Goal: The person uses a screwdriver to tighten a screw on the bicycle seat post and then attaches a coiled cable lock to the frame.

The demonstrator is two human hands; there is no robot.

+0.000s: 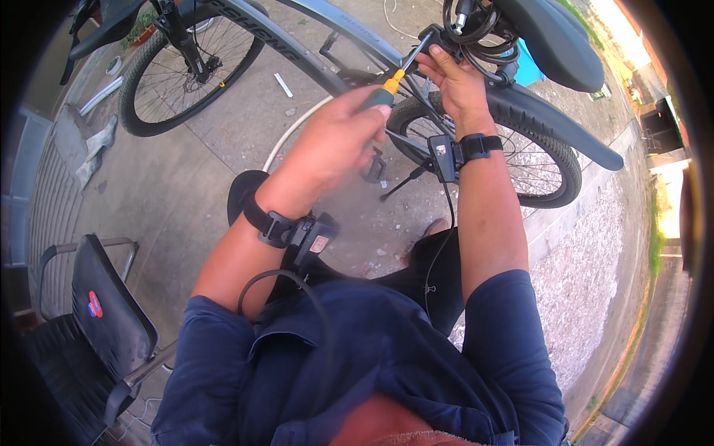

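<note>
My left hand [327,145] is closed round the yellow and dark green handle of a screwdriver [390,86]. Its metal shaft slants up to a small black bracket [430,33] below the saddle [558,44] of a grey bicycle [323,63]. On the far side of that bracket, my right hand [460,83] grips it, thumb raised along it and some fingers hidden behind. Whether the tip sits in a screw I cannot make out. A coiled black cable [487,41] hangs under the saddle, just above my right hand.
A black rear mudguard [550,123] juts out right of my right wrist, over the rear wheel [561,186]. The kickstand [401,184] reaches the ground. A black chair [111,312] stands at lower left. A pale hose [286,134] crosses the concrete; a blue object [528,70] lies behind the saddle.
</note>
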